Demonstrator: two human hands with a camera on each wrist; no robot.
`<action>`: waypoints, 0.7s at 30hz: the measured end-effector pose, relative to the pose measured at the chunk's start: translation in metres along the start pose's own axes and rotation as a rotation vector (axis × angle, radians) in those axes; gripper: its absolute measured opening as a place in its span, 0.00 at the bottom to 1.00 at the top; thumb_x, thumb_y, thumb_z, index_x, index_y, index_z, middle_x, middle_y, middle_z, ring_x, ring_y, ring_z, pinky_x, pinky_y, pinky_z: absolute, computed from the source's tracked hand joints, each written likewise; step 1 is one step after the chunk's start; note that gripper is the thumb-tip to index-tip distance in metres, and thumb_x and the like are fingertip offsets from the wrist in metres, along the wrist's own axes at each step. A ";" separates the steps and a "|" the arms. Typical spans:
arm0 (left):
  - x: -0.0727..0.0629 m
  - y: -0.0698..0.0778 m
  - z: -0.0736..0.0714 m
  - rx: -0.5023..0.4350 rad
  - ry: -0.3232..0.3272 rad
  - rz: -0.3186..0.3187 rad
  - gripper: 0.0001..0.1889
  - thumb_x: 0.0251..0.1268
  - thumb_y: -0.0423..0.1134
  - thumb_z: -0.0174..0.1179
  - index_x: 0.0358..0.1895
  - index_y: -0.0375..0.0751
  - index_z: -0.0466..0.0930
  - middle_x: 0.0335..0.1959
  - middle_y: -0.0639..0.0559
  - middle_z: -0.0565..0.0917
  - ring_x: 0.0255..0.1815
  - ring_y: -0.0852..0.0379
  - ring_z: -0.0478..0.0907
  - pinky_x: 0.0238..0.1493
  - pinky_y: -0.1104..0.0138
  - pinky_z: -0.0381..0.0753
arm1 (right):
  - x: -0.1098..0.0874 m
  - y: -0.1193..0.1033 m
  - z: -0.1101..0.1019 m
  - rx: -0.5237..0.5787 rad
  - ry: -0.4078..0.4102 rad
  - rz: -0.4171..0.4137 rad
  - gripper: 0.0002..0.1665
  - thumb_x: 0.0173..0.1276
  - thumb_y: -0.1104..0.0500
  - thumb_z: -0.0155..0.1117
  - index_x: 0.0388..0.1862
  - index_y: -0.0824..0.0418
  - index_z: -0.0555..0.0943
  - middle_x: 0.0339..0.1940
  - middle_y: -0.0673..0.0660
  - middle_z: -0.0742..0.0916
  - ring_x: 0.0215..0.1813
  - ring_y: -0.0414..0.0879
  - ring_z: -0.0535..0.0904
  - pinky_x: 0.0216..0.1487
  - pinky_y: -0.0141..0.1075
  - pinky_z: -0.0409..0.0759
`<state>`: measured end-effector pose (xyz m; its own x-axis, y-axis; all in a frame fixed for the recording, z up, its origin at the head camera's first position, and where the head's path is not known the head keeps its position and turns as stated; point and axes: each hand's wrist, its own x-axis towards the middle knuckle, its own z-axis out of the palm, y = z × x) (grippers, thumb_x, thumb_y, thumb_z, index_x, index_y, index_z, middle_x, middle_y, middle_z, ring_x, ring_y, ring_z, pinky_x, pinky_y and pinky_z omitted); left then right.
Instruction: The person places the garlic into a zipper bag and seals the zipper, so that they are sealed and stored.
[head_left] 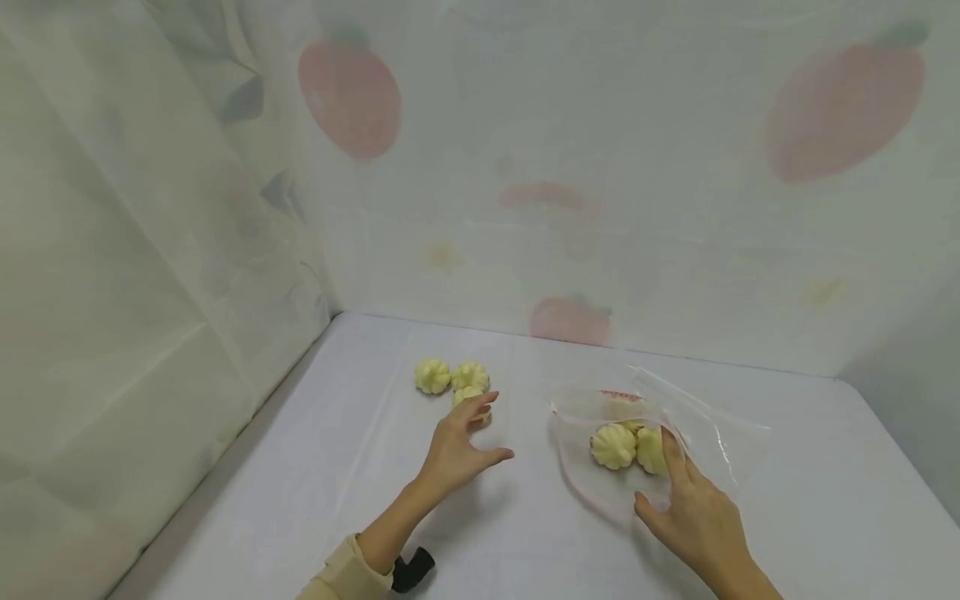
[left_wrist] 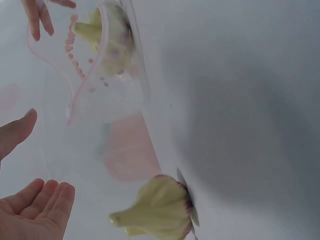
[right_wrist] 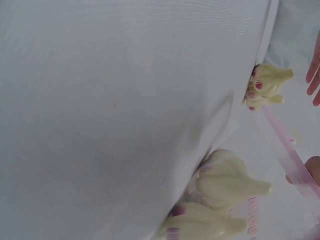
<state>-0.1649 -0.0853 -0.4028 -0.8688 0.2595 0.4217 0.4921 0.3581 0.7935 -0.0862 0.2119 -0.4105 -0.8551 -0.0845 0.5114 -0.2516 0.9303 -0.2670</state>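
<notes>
My left hand (head_left: 457, 454) is held over the table with thumb and fingers spread apart, holding nothing. Just beyond its fingertips lie several pale yellow garlic bulbs (head_left: 432, 377), one partly hidden by the fingers. A garlic bulb (left_wrist: 157, 207) also shows close to this hand in the left wrist view. At the right, a clear zip bag (head_left: 592, 492) with a pink seal lies with its mouth apart, several garlic bulbs (head_left: 613, 447) inside. My right hand (head_left: 697, 517) is at the bag's mouth, index finger extended over the bulbs and thumb apart near the pink rim.
A black curved object (head_left: 412, 571) stands by the left forearm at the table's near side. White curtains printed with strawberries (head_left: 352, 100) enclose the white table (head_left: 525, 525) at the back and left.
</notes>
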 end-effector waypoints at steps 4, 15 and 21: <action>0.001 -0.005 -0.008 0.016 0.004 -0.001 0.40 0.37 0.26 0.78 0.61 0.32 0.73 0.57 0.41 0.79 0.55 0.38 0.77 0.51 0.52 0.80 | 0.000 -0.001 -0.001 -0.001 -0.012 0.011 0.51 0.43 0.56 0.76 0.66 0.70 0.65 0.52 0.76 0.81 0.16 0.45 0.64 0.11 0.40 0.66; 0.003 -0.026 -0.025 0.001 -0.117 0.031 0.40 0.40 0.27 0.77 0.63 0.31 0.71 0.61 0.35 0.76 0.56 0.36 0.76 0.54 0.54 0.79 | 0.000 -0.001 0.000 -0.007 -0.005 -0.003 0.52 0.42 0.57 0.76 0.66 0.69 0.65 0.51 0.76 0.81 0.16 0.45 0.66 0.11 0.39 0.66; 0.008 -0.034 -0.032 0.040 -0.091 0.023 0.40 0.39 0.27 0.78 0.63 0.31 0.72 0.61 0.35 0.76 0.55 0.38 0.77 0.52 0.53 0.80 | 0.000 0.001 0.000 -0.004 -0.004 -0.009 0.51 0.42 0.57 0.76 0.66 0.70 0.65 0.51 0.76 0.81 0.16 0.46 0.67 0.11 0.39 0.66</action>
<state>-0.1905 -0.1241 -0.4118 -0.8497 0.3477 0.3964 0.5150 0.3859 0.7654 -0.0862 0.2125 -0.4106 -0.8548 -0.0943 0.5103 -0.2574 0.9309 -0.2591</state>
